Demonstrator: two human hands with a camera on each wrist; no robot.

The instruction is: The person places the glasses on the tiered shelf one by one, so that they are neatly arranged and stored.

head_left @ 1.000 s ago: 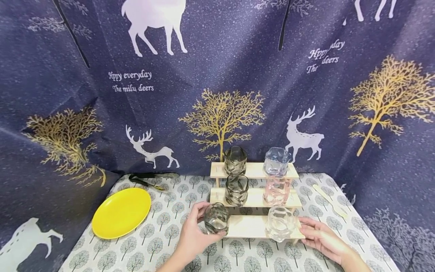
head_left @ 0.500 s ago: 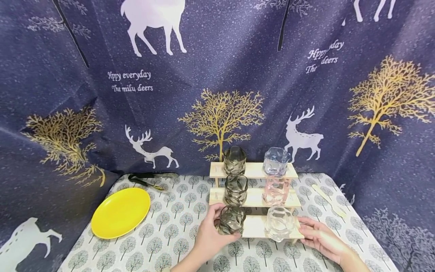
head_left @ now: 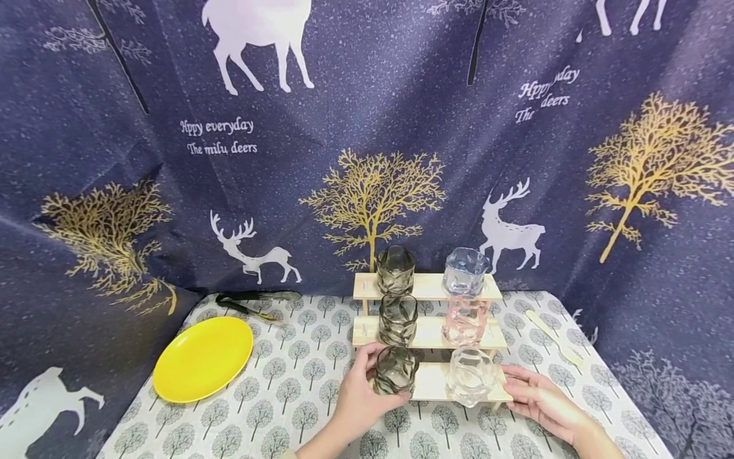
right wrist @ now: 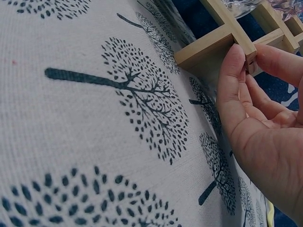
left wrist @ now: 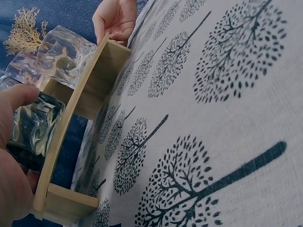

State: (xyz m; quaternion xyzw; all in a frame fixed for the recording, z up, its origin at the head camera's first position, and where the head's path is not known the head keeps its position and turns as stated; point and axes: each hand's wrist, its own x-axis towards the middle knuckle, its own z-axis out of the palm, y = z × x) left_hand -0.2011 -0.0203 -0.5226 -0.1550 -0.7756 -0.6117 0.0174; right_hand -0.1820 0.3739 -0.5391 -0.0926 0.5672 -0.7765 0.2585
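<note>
A three-step wooden display rack (head_left: 430, 382) stands on the cloth-covered table. My left hand (head_left: 358, 398) grips a smoky grey glass (head_left: 397, 371) from its left side, thumb in front, at the left of the lowest step. In the left wrist view, that glass (left wrist: 35, 127) stands right at the board's surface. My right hand (head_left: 545, 403) holds the right end of the same step; the right wrist view shows thumb and fingers pinching the board's end (right wrist: 252, 59). On that step's right sits a clear glass (head_left: 471, 377), close to the right fingers.
Smoky glasses stand on the left of the middle step (head_left: 427, 331) and top step (head_left: 427, 287). A pink glass (head_left: 466, 324) and a bluish glass (head_left: 466, 273) are at right. Around lie a yellow plate (head_left: 203, 360), black tongs (head_left: 246, 306) and a pale utensil (head_left: 553, 336).
My left hand has moved right with the smoky glass, from the step's left end to beneath the other smoky glasses; in the last half second it shifts only slightly. My right hand stays put.
</note>
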